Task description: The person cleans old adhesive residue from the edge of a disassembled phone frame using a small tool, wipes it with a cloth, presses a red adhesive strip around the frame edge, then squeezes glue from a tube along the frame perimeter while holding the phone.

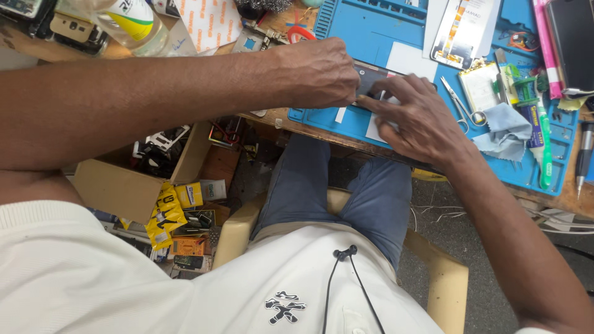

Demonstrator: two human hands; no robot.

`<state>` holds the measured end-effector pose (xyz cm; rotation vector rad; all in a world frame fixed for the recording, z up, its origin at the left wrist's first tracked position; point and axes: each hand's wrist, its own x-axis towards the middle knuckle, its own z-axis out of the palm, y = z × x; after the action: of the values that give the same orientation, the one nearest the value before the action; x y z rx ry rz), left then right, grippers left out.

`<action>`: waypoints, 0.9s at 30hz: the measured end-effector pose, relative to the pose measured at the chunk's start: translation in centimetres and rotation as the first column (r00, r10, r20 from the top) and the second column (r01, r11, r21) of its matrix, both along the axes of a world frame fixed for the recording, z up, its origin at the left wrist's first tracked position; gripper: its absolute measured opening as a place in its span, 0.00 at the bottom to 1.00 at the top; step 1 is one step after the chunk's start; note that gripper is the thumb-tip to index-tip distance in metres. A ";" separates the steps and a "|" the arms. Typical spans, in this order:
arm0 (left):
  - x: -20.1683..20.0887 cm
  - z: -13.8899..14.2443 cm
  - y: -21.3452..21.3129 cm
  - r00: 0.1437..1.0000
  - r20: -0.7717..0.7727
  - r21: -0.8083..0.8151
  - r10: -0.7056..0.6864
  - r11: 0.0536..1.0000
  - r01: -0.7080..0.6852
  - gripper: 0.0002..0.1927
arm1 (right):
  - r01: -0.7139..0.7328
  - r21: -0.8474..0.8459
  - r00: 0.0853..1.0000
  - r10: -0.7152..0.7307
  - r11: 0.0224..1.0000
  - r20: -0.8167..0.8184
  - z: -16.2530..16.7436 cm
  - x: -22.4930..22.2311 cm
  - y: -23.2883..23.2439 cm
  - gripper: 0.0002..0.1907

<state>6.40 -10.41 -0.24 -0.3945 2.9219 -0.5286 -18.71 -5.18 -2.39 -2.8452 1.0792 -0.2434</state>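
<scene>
Spanning the upper part of the view, a wooden table [575, 201] carried one blue work mat [365, 28], and both sat above a dark floor [476, 247]. One seated person in a white shirt and blue shorts occupied one beige plastic chair [448, 281]. One open cardboard box [117, 188] of loose parts stood on the floor at the person's left.

Both hands met over one dark phone [371, 79] lying flat near the mat's front edge. The left hand [318, 71] was closed over the phone's left end, fingers curled against it. The right hand [417, 120] lay spread, fingers extended and pressing flat on the phone and on the white sheet [373, 132] beneath it; whether they gripped anything could not be determined.

To the right lay one grey cloth [504, 130], one pair of scissors [461, 108], and one green tube [543, 151]. One plastic bottle [133, 25] stood at upper left.
</scene>
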 end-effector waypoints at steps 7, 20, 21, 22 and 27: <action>0.8 0.5 -1.5 0.998 0.016 -0.008 0.056 0.998 -0.056 0.12 | -0.069 -0.017 0.995 0.067 0.997 -0.072 0.0 2.1 -1.5 0.30; 0.3 1.6 -2.3 0.985 0.099 0.020 0.144 0.989 -0.147 0.10 | -0.035 -0.002 0.995 0.035 0.999 -0.089 0.1 1.7 -0.4 0.28; 0.3 1.6 -2.1 0.988 0.080 0.022 0.135 0.990 -0.137 0.10 | -0.055 -0.001 0.997 0.055 0.998 -0.048 0.2 1.4 -0.3 0.26; 0.4 1.6 -2.1 0.990 0.060 0.022 0.124 0.992 -0.126 0.10 | -0.073 -0.002 0.997 0.073 0.997 -0.008 0.2 0.9 -0.3 0.24; 0.8 1.4 -2.0 0.989 0.074 -0.029 0.125 0.992 -0.123 0.14 | -0.037 0.060 0.997 0.033 0.998 0.067 0.8 -1.3 0.1 0.18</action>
<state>7.17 -12.41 1.20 -0.5434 2.7981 -0.5498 -20.04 -5.08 -1.61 -2.7782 1.0061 -0.2948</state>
